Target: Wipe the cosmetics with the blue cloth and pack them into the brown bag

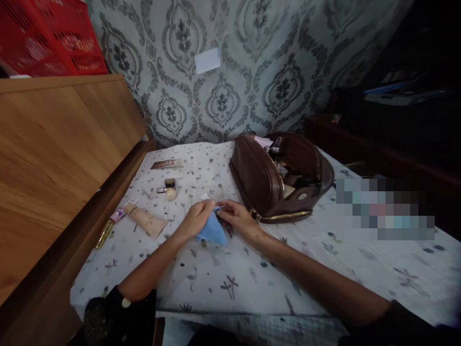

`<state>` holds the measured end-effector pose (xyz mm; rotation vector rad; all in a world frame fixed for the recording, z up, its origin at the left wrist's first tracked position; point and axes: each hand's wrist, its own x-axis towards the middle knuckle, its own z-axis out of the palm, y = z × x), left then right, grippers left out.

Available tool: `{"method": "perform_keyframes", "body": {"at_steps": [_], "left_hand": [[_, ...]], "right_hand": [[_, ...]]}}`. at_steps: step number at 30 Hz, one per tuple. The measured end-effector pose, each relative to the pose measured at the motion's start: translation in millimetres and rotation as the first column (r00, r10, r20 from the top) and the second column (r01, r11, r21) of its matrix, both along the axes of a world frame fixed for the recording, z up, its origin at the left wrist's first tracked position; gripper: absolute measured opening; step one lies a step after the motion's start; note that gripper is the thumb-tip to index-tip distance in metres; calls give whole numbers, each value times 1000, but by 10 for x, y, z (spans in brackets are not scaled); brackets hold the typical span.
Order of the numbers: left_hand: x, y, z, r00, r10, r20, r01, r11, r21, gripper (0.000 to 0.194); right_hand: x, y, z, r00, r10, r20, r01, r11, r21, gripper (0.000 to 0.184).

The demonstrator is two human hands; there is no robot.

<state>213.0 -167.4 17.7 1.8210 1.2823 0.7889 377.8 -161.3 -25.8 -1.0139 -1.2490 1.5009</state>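
Observation:
In front of me, my left hand (197,218) is closed on a light blue cloth (212,231), whose loose end hangs below the fingers. My right hand (237,218) meets it from the other side, fingers bent around a small dark item (221,216) against the cloth; its kind is mostly hidden. A small white piece (205,196) shows just beyond the left fingers. Right of the hands stands an unzipped brown leather cosmetic bag (257,178) with several items inside.
Left on the patterned white cloth (230,288) lie a beige tube (145,220), a gold tube (104,234), a few small containers (170,193) and a flat brownish packet (163,164). A wooden panel (68,158) bounds the left, under a red basket (54,38). A patterned wall (221,103) rises behind.

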Motion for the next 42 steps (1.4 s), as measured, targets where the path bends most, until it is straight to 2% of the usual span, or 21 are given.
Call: {"method": "perform_keyframes", "body": {"at_steps": [2, 5, 7, 9, 10, 11, 13, 15, 18, 20, 25, 29, 31, 33, 34, 36, 38, 40, 42], "left_hand": [[-121, -15, 35, 995, 103, 8, -103, 993, 49, 44], [-266, 22, 80, 941, 336, 27, -336, 930, 151, 37], [-284, 22, 58, 939, 341, 37, -340, 913, 227, 40], [-231, -20, -20, 983, 182, -36, -158, 923, 351, 50], [-188, -50, -75, 989, 82, -121, -22, 901, 432, 53], [-142, -79, -134, 971, 9, -239, 116, 854, 507, 53], [-71, -113, -236, 889, -18, -458, 322, 735, 597, 46], [-55, -96, -291, 825, 40, -564, 400, 664, 632, 41], [-142, 1, -277, 800, 31, -599, 448, 632, 632, 32], [-240, 69, -235, 790, 9, -614, 472, 631, 616, 29], [-487, 148, -143, 773, 78, -630, 401, 709, 580, 28], [-638, 158, -109, 695, 283, -661, 248, 769, 590, 23], [-652, 142, -102, 700, 398, -594, 133, 744, 655, 22], [-596, 102, -99, 769, 430, -473, 74, 675, 735, 24], [-541, 74, -100, 813, 400, -423, 87, 636, 767, 23], [-395, 10, -110, 876, 270, -399, 194, 562, 804, 19], [-245, -44, -134, 881, 118, -458, 338, 520, 784, 15], [-140, -70, -173, 857, 12, -515, 430, 534, 728, 15], [-104, -67, -219, 845, -45, -533, 450, 599, 663, 14]], "right_hand": [[1, -23, 8, 998, -34, -44, 34, 999, -7, 39], [30, -32, 11, 998, -59, -34, 59, 998, -1, 30], [41, -25, 3, 998, -60, -18, 60, 998, 0, 27], [39, -16, -12, 998, -56, -14, 56, 998, 19, 27], [36, -14, -21, 999, -52, -12, 53, 998, 42, 25], [32, -14, -30, 999, -50, -8, 51, 996, 73, 23], [30, -23, -42, 998, -57, 4, 56, 990, 131, 19], [41, -38, -41, 998, -69, 12, 66, 987, 149, 21], [75, -58, -23, 996, -86, -1, 86, 990, 116, 29], [98, -61, -16, 994, -109, 8, 107, 988, 110, 30], [126, -43, -35, 988, -149, 52, 139, 977, 162, 25], [139, -44, -28, 982, -176, 68, 161, 970, 180, 26], [144, -50, -13, 979, -190, 68, 176, 969, 175, 26], [145, -56, -1, 980, -192, 53, 181, 969, 165, 27], [143, -58, 3, 981, -187, 41, 179, 971, 161, 28], [139, -61, 5, 986, -168, 22, 162, 974, 160, 31], [135, -65, 4, 990, -135, 33, 127, 976, 176, 33], [135, -69, 4, 992, -103, 69, 88, 977, 196, 35], [138, -73, 6, 992, -89, 94, 68, 977, 204, 36]]}}
